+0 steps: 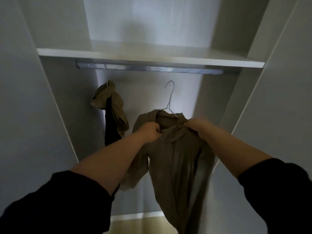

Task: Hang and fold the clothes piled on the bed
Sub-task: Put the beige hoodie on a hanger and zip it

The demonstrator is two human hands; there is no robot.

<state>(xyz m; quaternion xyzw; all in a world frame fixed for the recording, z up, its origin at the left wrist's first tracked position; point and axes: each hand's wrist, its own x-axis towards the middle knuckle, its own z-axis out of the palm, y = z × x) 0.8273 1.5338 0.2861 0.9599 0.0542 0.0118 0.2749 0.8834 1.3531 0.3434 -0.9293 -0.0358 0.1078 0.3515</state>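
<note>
A beige shirt [177, 159] hangs from a thin white wire hanger [170, 97], held up inside an open wardrobe. My left hand [150, 130] pinches the shirt's collar on the left side. On the right shoulder of the shirt my right hand [197, 125] grips the fabric. The hanger's hook is free in the air, well below the metal rail [148, 69]. Further left, a second beige garment [111, 105] with a dark piece [109, 127] hangs from the rail.
A white shelf [152, 56] runs across above the rail. The wardrobe's side panels [55, 98] stand close on both sides. A strip of wooden floor [135, 225] shows at the bottom.
</note>
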